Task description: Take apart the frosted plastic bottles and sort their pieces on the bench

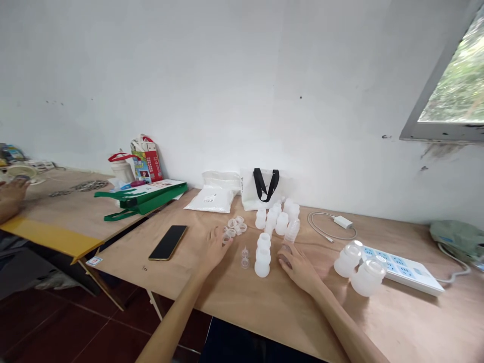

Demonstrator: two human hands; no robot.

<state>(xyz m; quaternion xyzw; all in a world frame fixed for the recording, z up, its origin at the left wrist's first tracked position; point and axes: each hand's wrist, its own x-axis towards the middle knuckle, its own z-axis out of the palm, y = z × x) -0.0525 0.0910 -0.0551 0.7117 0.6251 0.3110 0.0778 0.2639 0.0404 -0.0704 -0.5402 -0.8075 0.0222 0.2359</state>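
My left hand (214, 248) lies flat on the wooden table (264, 307), fingers stretched toward a cluster of small clear plastic rings (235, 226). My right hand (297, 263) rests on the table with fingers loosely curled, just right of a short stack of white plastic bottles (262, 256). A tiny clear piece (245, 258) lies between the two hands. Behind them stands a group of several white plastic bottles (279, 218). Neither hand holds anything.
A black phone (168, 242) lies left of my hands. At the back are a white bag with black handles (263, 187) and white packets (212, 199). On the right are a charger cable (333, 225), two translucent jars (359, 269) and a power strip (403, 267). Another person's hand (13, 194) rests on the left table.
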